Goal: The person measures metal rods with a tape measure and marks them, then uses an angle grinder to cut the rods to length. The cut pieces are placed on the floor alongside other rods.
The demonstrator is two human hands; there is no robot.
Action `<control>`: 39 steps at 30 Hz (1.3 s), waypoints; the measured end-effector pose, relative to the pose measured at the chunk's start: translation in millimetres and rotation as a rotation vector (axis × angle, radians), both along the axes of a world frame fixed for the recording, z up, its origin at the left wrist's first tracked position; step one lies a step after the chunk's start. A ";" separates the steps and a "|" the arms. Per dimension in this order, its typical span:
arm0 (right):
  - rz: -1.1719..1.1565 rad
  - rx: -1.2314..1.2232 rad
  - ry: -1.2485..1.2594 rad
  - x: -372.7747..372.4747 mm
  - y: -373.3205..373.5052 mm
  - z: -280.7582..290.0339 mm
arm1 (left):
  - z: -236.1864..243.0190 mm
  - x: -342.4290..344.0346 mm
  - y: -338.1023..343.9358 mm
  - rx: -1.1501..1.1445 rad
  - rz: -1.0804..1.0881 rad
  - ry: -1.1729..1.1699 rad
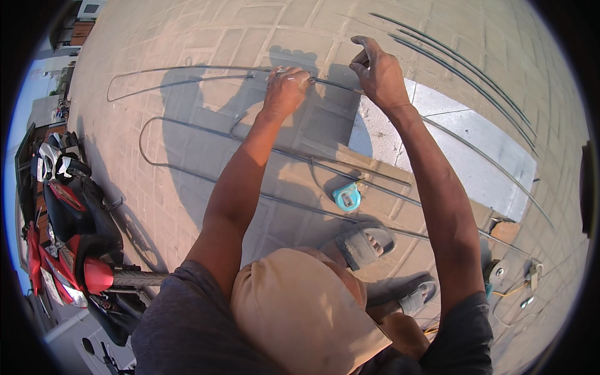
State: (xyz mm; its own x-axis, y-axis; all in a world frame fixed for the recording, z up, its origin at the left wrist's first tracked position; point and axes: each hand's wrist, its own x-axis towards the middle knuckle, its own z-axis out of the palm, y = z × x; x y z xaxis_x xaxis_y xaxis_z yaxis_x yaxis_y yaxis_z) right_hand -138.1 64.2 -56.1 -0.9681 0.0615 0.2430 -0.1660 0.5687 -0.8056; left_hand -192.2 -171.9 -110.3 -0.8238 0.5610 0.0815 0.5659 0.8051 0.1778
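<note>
My left hand is closed on a long thin metal rod, bent into a narrow loop at its left end. Beside it, to the right, my right hand is raised over the rod near the upper corner of a pale board, its thumb and forefinger apart, with nothing visible in them. A second bent rod lies on the paving below the first. A turquoise tape measure lies by the rods near my sandalled feet.
Several straight rods lie at upper right on the paving. A brick piece sits by the board's lower end. A disc tool and cords are at lower right. Parked motorbikes line the left side.
</note>
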 end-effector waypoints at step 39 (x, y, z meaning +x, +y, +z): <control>-0.897 -0.548 -0.531 601.2 311.9 -6.2 | 68.2 411.1 432.9 -0.153 -0.649 -1.674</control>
State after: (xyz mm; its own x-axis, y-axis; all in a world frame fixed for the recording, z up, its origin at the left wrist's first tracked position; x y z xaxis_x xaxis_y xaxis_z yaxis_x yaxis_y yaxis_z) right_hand 463.2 376.1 -62.4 -0.4971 0.7428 -0.4485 0.5474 -0.1326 -0.8263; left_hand 218.9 261.0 -42.1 0.3617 0.7160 -0.5972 0.0814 0.6138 0.7852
